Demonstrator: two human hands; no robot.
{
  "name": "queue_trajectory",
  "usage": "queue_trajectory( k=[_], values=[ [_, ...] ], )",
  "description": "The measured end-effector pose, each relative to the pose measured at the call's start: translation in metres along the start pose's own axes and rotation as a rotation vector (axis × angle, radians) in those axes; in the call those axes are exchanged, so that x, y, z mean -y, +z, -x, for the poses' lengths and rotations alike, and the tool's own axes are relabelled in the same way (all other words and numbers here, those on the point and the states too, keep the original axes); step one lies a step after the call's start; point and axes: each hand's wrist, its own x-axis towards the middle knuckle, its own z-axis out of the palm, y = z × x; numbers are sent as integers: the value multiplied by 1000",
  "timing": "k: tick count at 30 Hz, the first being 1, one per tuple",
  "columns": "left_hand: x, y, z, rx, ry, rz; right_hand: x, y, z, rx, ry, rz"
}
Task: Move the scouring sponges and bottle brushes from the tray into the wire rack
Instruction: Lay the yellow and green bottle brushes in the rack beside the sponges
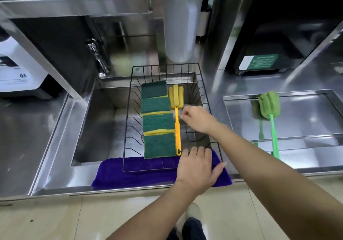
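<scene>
A black wire rack (pixel 127 120) sits across a steel sink. Several green-and-yellow scouring sponges (pixel 158 122) lie inside it in a column along its left side. Beside them lies a yellow bottle brush (pixel 177 132), sponge head at the far end. My right hand (pixel 196 119) hovers over the rack just right of the yellow handle, fingers loosely bent and holding nothing. My left hand (pixel 194 165) lies flat on the rack's near right corner, thumb spread. A green bottle brush (pixel 269 106) lies in the steel tray (pixel 306 117) to the right.
A purple cloth (pixel 130 176) lies under the rack's front edge. The sink (pixel 104 128) is open on the rack's left, with a faucet (pixel 97 57) behind it. A white cylinder (pixel 179 26) and a pump bottle (pixel 203 16) stand at the back.
</scene>
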Motion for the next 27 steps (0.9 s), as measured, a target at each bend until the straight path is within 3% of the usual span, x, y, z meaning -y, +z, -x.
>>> queue_trajectory(
  k=[4,8,12,15,19,23,27],
  values=[
    [-12,-6,-9,140,-13,-1,-22,-35,11,-218,63,-43],
    [-15,-7,-23,188,0,-52,-79,-54,30,-543,320,-14],
    [-14,-2,-27,205,-4,-62,-129,-57,53,-722,505,55],
    [-15,-2,-27,211,-12,-66,-150,-50,72,-705,716,65],
    [-14,-2,-27,211,-20,-79,-164,-34,87,-629,830,-7],
    [-15,-2,-26,213,-32,-57,-166,-29,91,-509,839,-193],
    [-14,-2,-26,210,-37,-51,-146,-43,84,-631,731,-368]
  ],
)
